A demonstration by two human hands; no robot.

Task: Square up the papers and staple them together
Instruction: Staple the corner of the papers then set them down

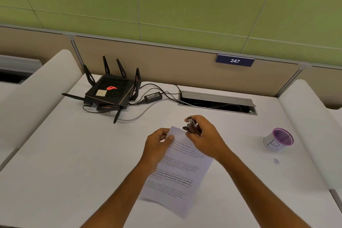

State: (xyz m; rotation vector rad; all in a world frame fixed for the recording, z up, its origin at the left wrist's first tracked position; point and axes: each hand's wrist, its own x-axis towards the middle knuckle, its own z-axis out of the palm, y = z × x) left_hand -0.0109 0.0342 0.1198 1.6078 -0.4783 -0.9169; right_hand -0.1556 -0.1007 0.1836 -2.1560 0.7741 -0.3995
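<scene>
A stack of printed white papers (177, 174) lies tilted on the white desk (74, 153), its far corner raised. My left hand (157, 144) pinches the papers near that upper corner, thumb on top. My right hand (205, 135) grips a small dark stapler (191, 126), whose jaws sit at the papers' top edge beside my left thumb. Whether the jaws are closed on the paper cannot be told.
A black router (108, 90) with several antennas, its power brick (153, 96) and cables sit at the back left. An open cable hatch (216, 102) lies behind the hands. A white cup with a purple rim (279, 139) stands to the right. White dividers flank the desk.
</scene>
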